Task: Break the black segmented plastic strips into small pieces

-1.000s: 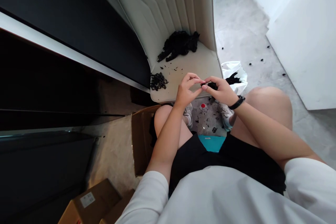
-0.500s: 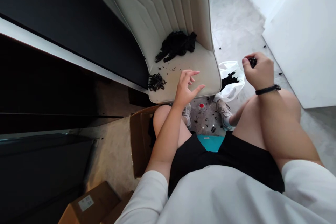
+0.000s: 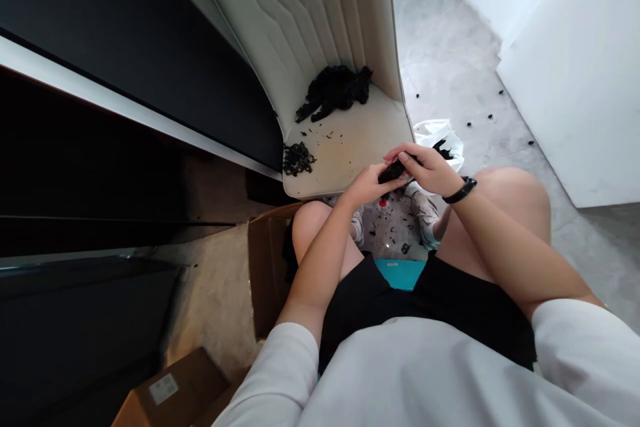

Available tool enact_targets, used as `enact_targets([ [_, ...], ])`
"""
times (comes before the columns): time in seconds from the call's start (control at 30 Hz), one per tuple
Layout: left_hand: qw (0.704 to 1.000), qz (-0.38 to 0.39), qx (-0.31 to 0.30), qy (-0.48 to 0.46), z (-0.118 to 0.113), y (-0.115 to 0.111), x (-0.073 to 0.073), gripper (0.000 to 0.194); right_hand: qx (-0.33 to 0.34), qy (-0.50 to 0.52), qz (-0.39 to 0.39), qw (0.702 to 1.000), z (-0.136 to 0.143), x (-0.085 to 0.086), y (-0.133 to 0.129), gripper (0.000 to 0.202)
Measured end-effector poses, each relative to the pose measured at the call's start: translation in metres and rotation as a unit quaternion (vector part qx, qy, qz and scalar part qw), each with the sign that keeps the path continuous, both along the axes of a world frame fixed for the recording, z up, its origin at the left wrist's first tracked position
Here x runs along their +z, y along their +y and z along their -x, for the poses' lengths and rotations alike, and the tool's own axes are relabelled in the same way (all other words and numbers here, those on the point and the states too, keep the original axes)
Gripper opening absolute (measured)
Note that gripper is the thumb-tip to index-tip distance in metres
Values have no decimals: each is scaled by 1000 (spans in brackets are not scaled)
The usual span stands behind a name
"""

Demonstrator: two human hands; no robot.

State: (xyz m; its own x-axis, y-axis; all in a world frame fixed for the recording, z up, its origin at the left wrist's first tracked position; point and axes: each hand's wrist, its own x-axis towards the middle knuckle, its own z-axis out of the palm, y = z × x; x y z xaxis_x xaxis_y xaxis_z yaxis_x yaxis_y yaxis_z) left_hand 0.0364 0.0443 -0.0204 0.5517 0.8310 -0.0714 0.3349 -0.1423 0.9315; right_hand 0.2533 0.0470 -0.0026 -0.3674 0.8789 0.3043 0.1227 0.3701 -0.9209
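In front of the chair seat my two hands meet around a soft-looking black piece (image 3: 393, 172). My left hand (image 3: 367, 185) grips it from the left, with the thumb along its lower side. Fingers of my right hand (image 3: 434, 171), which has a black band at the wrist, pinch its upper right end and partly cover it. A crumpled heap of similar black pieces (image 3: 336, 90) lies at the back of the seat. Small curled black scraps (image 3: 299, 159) are piled at the seat's left front corner.
The cream chair (image 3: 345, 160) faces me. A white plastic bag (image 3: 454, 145) with black pieces stands on the floor beyond my right hand. Black bits (image 3: 393, 230) and a red round thing (image 3: 383, 203) lie between my feet. Cardboard boxes (image 3: 270, 267) stand at left.
My right hand has come left from above the floor to my left hand. My left hand, open before, now grips the black piece. Small black bits show on the floor where the right hand was.
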Motion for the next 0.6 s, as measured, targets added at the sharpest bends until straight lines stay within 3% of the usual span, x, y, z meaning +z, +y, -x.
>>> enact_targets([
  [0.13, 1000, 21, 15, -4, 4, -4, 11, 60, -46, 50, 38, 997, 5, 2, 3, 55],
  [0.33, 994, -76, 42, -64, 14, -5, 25, 63, 2, 100, 156, 983, 13, 2, 7, 61],
  [0.47, 993, -60, 71, -68, 19, -6, 27, 57, -14, 85, 121, 989, 12, 3, 10, 59],
  [0.6, 986, -131, 80, -63, 23, -4, 32, 49, -13, 95, 103, 990, 4, 6, 14, 45],
])
